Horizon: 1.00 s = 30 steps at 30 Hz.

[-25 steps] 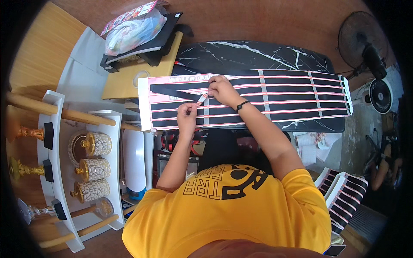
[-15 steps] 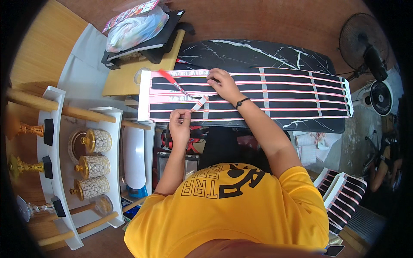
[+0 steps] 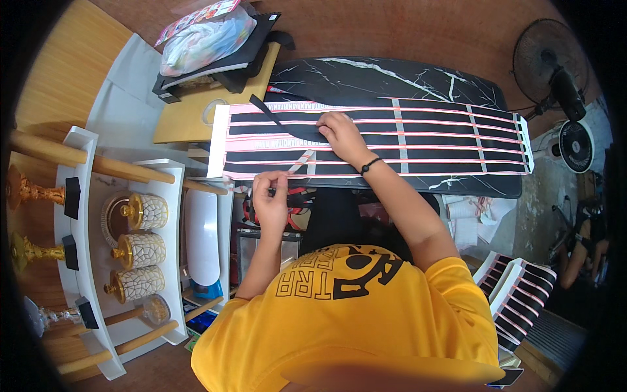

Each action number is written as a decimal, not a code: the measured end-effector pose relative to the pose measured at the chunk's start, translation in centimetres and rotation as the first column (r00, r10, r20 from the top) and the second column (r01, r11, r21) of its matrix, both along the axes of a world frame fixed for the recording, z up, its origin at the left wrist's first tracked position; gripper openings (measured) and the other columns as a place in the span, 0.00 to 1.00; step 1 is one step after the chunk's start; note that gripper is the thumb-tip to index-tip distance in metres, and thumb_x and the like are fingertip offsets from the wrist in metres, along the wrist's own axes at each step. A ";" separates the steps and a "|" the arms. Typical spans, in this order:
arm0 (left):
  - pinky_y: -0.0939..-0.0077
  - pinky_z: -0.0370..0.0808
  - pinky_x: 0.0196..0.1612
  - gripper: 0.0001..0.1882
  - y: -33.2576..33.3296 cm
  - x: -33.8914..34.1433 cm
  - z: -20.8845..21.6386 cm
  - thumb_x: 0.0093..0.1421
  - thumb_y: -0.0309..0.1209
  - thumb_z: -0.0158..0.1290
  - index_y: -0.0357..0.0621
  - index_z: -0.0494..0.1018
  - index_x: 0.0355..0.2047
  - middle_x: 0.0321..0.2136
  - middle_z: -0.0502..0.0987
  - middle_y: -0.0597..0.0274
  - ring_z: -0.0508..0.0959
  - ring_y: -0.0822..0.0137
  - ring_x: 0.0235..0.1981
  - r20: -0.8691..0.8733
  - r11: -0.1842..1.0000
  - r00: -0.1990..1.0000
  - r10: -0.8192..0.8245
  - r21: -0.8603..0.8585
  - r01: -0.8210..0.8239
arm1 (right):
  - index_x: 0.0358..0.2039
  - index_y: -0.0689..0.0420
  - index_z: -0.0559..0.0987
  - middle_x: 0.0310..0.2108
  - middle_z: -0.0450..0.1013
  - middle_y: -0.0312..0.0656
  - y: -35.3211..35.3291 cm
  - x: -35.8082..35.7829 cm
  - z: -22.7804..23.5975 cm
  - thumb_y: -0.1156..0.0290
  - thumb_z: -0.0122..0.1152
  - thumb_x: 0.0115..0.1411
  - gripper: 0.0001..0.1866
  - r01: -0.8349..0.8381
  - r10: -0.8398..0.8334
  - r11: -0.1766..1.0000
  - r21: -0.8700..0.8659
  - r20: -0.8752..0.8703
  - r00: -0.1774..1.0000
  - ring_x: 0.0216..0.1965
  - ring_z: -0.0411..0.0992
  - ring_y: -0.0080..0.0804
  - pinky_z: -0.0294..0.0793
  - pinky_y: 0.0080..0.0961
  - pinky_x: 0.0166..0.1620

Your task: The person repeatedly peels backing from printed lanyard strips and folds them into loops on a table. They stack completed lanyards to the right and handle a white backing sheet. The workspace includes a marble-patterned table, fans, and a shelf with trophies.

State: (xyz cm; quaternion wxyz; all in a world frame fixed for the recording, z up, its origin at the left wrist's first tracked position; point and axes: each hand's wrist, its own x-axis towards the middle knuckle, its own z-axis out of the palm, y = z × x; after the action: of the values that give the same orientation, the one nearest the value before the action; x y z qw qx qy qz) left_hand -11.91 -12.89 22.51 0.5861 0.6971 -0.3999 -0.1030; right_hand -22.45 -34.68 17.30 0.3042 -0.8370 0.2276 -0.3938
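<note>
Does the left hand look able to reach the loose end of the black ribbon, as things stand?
Probably yes. The left hand is at the near edge of the striped panel, and nothing upright seems to stand between it and the black ribbon; the right hand is off to the right.

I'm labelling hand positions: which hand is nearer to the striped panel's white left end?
Left. The left hand is just below and right of the white left end; the right hand is farther right, over the striped panel.
</note>
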 end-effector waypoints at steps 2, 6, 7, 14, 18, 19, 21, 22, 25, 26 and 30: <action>0.80 0.67 0.39 0.01 -0.5 0.8 -0.3 0.60 0.23 0.58 0.39 0.77 0.33 0.32 0.72 0.65 0.69 0.73 0.32 -0.023 1.000 0.999 0.027 -0.011 -0.027 | 0.32 0.57 0.79 0.42 0.74 0.44 1.1 -0.7 0.4 0.67 0.65 0.55 0.08 -0.018 0.018 1.000 -0.025 0.004 1.000 0.49 0.70 0.48 0.69 0.43 0.53; 0.80 0.67 0.40 0.02 -1.0 1.8 -0.8 0.61 0.23 0.57 0.39 0.78 0.33 0.33 0.72 0.65 0.69 0.73 0.33 0.003 0.999 1.000 0.007 -0.052 -0.006 | 0.36 0.54 0.76 0.48 0.71 0.43 3.0 -1.5 0.5 0.68 0.71 0.50 0.15 0.012 -0.016 1.000 -0.026 -0.163 0.987 0.54 0.67 0.48 0.66 0.42 0.57; 0.79 0.68 0.40 0.01 -0.8 1.8 -0.8 0.59 0.22 0.58 0.39 0.77 0.32 0.33 0.72 0.65 0.69 0.73 0.32 0.012 0.999 1.000 0.016 -0.045 -0.015 | 0.37 0.54 0.76 0.47 0.71 0.42 3.1 -1.6 0.4 0.69 0.71 0.49 0.16 0.018 -0.023 0.999 -0.032 -0.175 0.984 0.53 0.67 0.48 0.66 0.42 0.57; 0.77 0.68 0.41 0.05 3.1 0.0 0.9 0.53 0.18 0.61 0.39 0.77 0.29 0.32 0.69 0.64 0.69 0.70 0.35 0.117 0.998 0.993 -0.021 0.053 0.015 | 0.37 0.53 0.75 0.44 0.71 0.42 3.0 -1.2 -0.3 0.71 0.71 0.49 0.16 0.033 -0.048 0.996 -0.085 -0.174 0.984 0.52 0.67 0.46 0.63 0.43 0.60; 0.77 0.67 0.41 0.04 4.9 -0.1 2.0 0.53 0.19 0.61 0.40 0.78 0.28 0.31 0.69 0.63 0.69 0.68 0.35 0.172 0.999 0.985 0.007 0.049 -0.016 | 0.37 0.53 0.75 0.45 0.70 0.42 3.1 -1.2 -0.4 0.70 0.71 0.49 0.16 0.038 -0.053 0.996 -0.086 -0.174 0.983 0.53 0.67 0.46 0.62 0.43 0.60; 0.77 0.66 0.41 0.03 5.3 -0.2 2.3 0.53 0.20 0.61 0.40 0.78 0.27 0.31 0.69 0.63 0.69 0.67 0.35 0.092 0.998 0.996 0.021 0.064 -0.027 | 0.37 0.53 0.75 0.45 0.70 0.42 3.1 -1.2 -0.4 0.70 0.71 0.49 0.16 0.041 -0.057 0.995 -0.096 -0.168 0.984 0.53 0.67 0.46 0.63 0.43 0.60; 0.76 0.66 0.41 0.03 6.2 -0.4 3.3 0.53 0.19 0.60 0.40 0.78 0.27 0.31 0.69 0.63 0.69 0.67 0.36 0.051 0.999 0.999 -0.015 0.048 0.013 | 0.37 0.53 0.75 0.44 0.70 0.42 3.0 -1.2 -0.6 0.69 0.71 0.49 0.16 0.045 -0.062 0.993 -0.111 -0.153 0.986 0.52 0.67 0.47 0.63 0.44 0.60; 0.76 0.66 0.41 0.03 6.6 -0.6 3.9 0.53 0.19 0.60 0.40 0.78 0.27 0.31 0.69 0.63 0.69 0.67 0.36 0.048 0.998 0.998 -0.040 0.051 0.038 | 0.37 0.53 0.75 0.44 0.70 0.42 3.0 -1.2 -0.7 0.69 0.71 0.49 0.16 0.053 -0.072 0.991 -0.123 -0.155 0.985 0.52 0.67 0.47 0.63 0.44 0.59; 0.76 0.65 0.43 0.02 8.2 -0.5 5.8 0.56 0.19 0.59 0.38 0.77 0.29 0.32 0.67 0.64 0.68 0.69 0.36 0.172 1.000 0.985 -0.012 0.013 0.010 | 0.37 0.53 0.75 0.44 0.70 0.42 2.6 -1.1 -1.1 0.69 0.71 0.50 0.16 0.063 -0.085 0.985 -0.162 -0.131 0.988 0.52 0.67 0.47 0.63 0.43 0.59; 0.75 0.67 0.41 0.02 8.5 -0.4 6.2 0.55 0.20 0.61 0.38 0.78 0.30 0.34 0.69 0.62 0.69 0.69 0.36 0.250 1.000 0.968 0.024 0.005 -0.027 | 0.37 0.53 0.75 0.44 0.71 0.42 2.5 -1.0 -1.1 0.68 0.70 0.50 0.15 0.063 -0.088 0.983 -0.173 -0.137 0.987 0.52 0.67 0.47 0.63 0.44 0.59; 0.78 0.68 0.40 0.03 8.4 -0.3 6.3 0.56 0.21 0.61 0.37 0.80 0.32 0.34 0.69 0.62 0.69 0.71 0.33 0.144 0.997 0.990 0.010 0.068 -0.020 | 0.33 0.55 0.78 0.48 0.71 0.43 2.4 -1.3 -0.4 0.65 0.65 0.56 0.09 -0.006 0.004 0.990 -0.144 -0.015 1.000 0.54 0.67 0.47 0.59 0.50 0.62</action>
State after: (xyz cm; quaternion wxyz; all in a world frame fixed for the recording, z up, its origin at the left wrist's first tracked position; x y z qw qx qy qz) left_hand -12.19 -4.45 28.83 0.5321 0.7256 -0.4319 -0.0618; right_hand -23.70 -32.27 16.89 0.2425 -0.8603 0.1986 -0.4021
